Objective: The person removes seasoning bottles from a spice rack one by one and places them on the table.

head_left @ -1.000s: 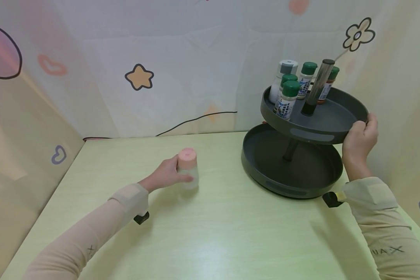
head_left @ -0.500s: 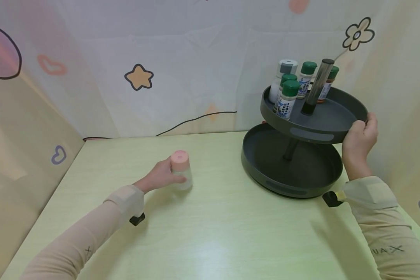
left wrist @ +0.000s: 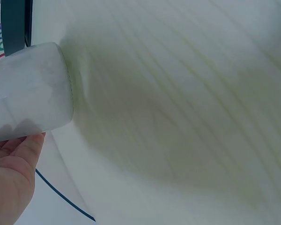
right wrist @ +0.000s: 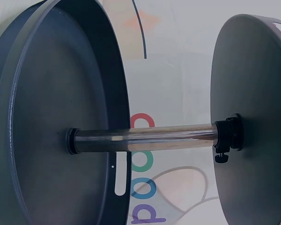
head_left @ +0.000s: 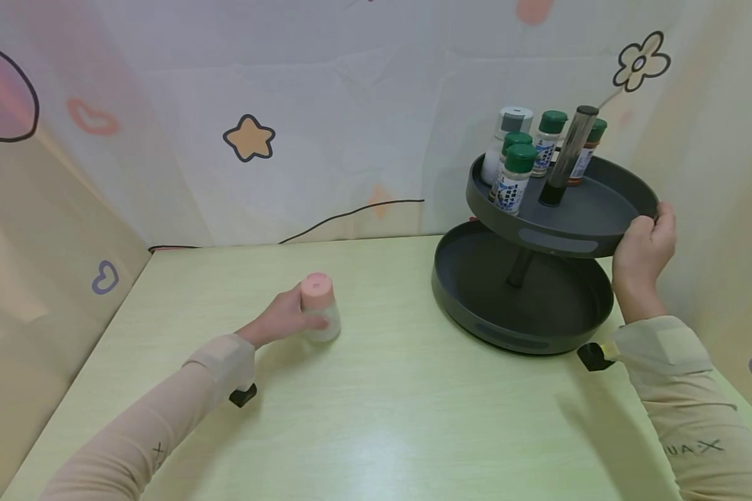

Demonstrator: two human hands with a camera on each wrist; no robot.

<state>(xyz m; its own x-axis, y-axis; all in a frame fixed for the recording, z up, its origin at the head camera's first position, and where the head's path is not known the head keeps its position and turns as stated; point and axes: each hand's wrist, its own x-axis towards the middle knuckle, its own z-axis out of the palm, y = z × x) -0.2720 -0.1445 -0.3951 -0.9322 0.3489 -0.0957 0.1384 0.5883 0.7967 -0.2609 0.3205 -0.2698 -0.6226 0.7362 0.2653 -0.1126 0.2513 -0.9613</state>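
Observation:
My left hand (head_left: 280, 321) grips a pink-capped seasoning bottle (head_left: 323, 321) from its left side, thumb across the front. The bottle stands upright on or close over the table; its whitish, see-through body (left wrist: 30, 93) shows from below in the left wrist view, fingers behind it. At the right, my right hand (head_left: 647, 254) holds the rim of the dark upper tray (head_left: 601, 209) of a two-tier rack, thumb over the edge. Toward that tray's left and back stand several green-capped spice bottles (head_left: 512, 184) and a white bottle (head_left: 495, 156) with a grey-and-white lid.
Below, the rack's lower tray (head_left: 539, 306) rests on the pale green table (head_left: 388, 417). A post (right wrist: 178, 138) with a small black clamp screw (right wrist: 221, 158) joins the two tiers. A patterned cloth (head_left: 351, 139) hangs behind the table and along both sides.
My left hand has shifted a little to the left and toward me, carrying the pink-capped bottle with it. The right hand and the rack stay where they were.

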